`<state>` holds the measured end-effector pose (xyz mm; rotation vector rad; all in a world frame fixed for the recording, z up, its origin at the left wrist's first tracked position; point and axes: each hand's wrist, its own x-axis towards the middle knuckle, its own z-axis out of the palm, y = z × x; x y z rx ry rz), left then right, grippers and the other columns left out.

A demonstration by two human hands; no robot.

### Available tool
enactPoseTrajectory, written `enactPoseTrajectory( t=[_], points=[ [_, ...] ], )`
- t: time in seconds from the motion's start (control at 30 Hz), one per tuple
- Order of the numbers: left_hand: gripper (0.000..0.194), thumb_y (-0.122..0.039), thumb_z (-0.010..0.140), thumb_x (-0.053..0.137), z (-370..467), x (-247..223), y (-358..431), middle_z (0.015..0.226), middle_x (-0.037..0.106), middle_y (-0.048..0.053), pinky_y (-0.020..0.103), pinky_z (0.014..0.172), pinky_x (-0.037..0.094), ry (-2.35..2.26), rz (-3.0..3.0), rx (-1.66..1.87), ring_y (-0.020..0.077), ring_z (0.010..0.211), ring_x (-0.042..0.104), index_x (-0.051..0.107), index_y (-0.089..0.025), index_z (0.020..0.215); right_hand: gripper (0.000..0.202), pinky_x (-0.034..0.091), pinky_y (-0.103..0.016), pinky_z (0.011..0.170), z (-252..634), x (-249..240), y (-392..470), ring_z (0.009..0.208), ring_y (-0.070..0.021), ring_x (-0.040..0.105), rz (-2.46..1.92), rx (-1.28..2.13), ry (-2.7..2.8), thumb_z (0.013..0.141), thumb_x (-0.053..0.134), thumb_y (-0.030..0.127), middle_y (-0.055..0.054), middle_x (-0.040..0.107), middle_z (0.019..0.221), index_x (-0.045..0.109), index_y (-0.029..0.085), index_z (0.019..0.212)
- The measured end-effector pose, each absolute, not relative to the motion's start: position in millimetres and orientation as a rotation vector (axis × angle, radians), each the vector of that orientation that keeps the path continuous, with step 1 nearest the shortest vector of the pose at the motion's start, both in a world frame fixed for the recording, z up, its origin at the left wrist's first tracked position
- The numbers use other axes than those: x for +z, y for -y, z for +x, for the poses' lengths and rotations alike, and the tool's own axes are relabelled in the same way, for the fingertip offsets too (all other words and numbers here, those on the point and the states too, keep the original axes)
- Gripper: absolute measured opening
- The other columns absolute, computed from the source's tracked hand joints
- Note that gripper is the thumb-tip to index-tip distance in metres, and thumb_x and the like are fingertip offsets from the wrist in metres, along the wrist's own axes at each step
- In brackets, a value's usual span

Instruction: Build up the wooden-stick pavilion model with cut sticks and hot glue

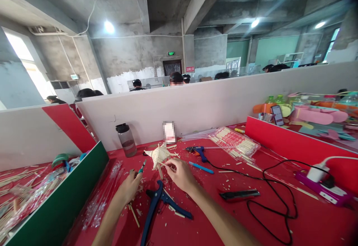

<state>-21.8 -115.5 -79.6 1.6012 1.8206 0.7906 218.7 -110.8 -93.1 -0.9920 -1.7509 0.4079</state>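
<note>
Cutter, navy blue, two-handled (153, 203): handles spread, lying nearest me on a red tabletop (207, 220) strewn with pale scraps. Craft knife, black, long and flat (239, 194): to its right, lying alone.

Left hand, mine (131, 184): fingers curled around a slim teal-handled tool (142, 167), its tip near the model. Right hand, mine (180, 173): thumb and fingertips pinching a thin pale wooden stick (163, 164) at the model's near edge.

Model, cream-coloured, pointed, built of pale sticks (157, 155): on the tabletop, just beyond and between my hands; how it is supported I cannot tell.

Pen-like rod, bright blue (201, 167): right of the model. Glue gun, blue, corded (200, 152): just beyond the rod. Sticks, pale, bundled in clear plastic (233, 145): farther right. Bottle, transparent, black-capped (127, 141): upright, before a long white partition (201, 106).

Beyond: several dark-haired heads (137, 83); grey wall (131, 52).
</note>
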Motion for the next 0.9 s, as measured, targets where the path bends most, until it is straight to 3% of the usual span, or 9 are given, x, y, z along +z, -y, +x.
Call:
enactPoseTrajectory(
  t=[0.13, 0.27, 0.57, 0.8, 0.9],
  points=[
    [0.044, -0.056, 0.086, 0.045, -13.2, -75.9, 122.2, 0.1, 0.074, 0.017, 0.038, 0.074, 0.048, -2.161, 1.937, 0.503, 0.0375, 0.096, 0.071, 0.061, -0.018, 0.1, 0.012, 0.048, -0.025, 0.07, 219.3, -90.3, 113.0, 0.079, -0.0177, 0.066, -0.998, 0.416, 1.758, 0.09, 0.059, 0.015, -0.004, 0.072, 0.086, 0.07, 0.02, 0.089],
    [0.046, -0.054, 0.09, 0.042, 3.0, -74.2, 130.4, 0.118, 0.069, 0.022, 0.041, 0.077, 0.05, -2.291, 2.077, 0.309, 0.0397, 0.106, 0.068, 0.062, -0.016, 0.106, 0.011, 0.048, -0.026, 0.072, 219.5, -89.3, 113.6, 0.079, -0.0178, 0.066, -1.007, 0.404, 1.76, 0.09, 0.06, 0.016, -0.003, 0.072, 0.085, 0.069, 0.02, 0.087],
    [0.043, -0.052, 0.092, 0.049, 15.3, -84.5, 133.3, 0.113, 0.071, 0.018, 0.039, 0.082, 0.051, -2.335, 2.23, 0.126, 0.0355, 0.106, 0.067, 0.069, -0.016, 0.101, 0.01, 0.049, -0.025, 0.071, 218.4, -90.0, 113.5, 0.079, -0.0178, 0.068, -1.011, 0.406, 1.748, 0.09, 0.061, 0.016, -0.003, 0.074, 0.086, 0.07, 0.021, 0.088],
    [0.043, -0.046, 0.098, 0.041, 16.3, -63.4, 144.1, 0.113, 0.069, 0.02, 0.04, 0.087, 0.048, -2.327, 2.415, 0.139, 0.0353, 0.11, 0.063, 0.069, -0.013, 0.103, 0.01, 0.049, -0.026, 0.072, 218.2, -90.0, 111.9, 0.077, -0.0182, 0.067, -1.036, 0.381, 1.762, 0.089, 0.063, 0.015, -0.003, 0.074, 0.084, 0.072, 0.02, 0.089],
    [0.039, -0.04, 0.1, 0.035, 25.0, -42.4, 158.5, 0.095, 0.073, 0.014, 0.036, 0.074, 0.047, -2.069, 2.414, 0.075, 0.0316, 0.09, 0.07, 0.067, -0.019, 0.094, 0.009, 0.048, -0.027, 0.071, 218.9, -88.5, 111.5, 0.079, -0.0192, 0.067, -1.074, 0.348, 1.773, 0.087, 0.066, 0.015, -0.003, 0.074, 0.082, 0.073, 0.021, 0.089]
  ],
)
